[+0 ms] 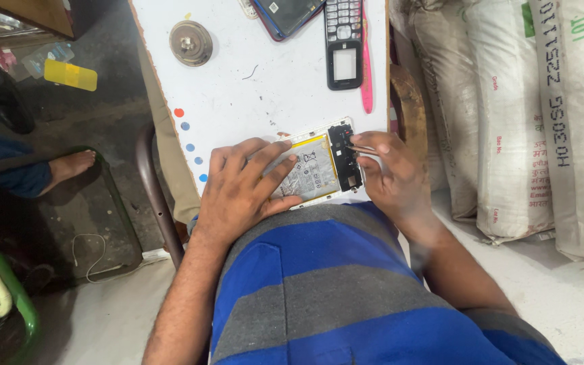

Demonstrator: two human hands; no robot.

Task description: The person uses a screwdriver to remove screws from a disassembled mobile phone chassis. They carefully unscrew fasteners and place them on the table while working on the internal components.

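Back cover is already off the opened phone (315,169) — battery and board exposed. Left hand (245,189) presses flat on it; right hand (390,172) pinches tweezers (358,147) at the board, still mounted.

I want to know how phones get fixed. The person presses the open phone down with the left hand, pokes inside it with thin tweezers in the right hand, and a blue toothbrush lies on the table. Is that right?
Nearly. The toothbrush is pink, not blue, as the head view shows. The rest holds: the left hand presses the open phone down, and the right hand works inside it with thin tweezers.
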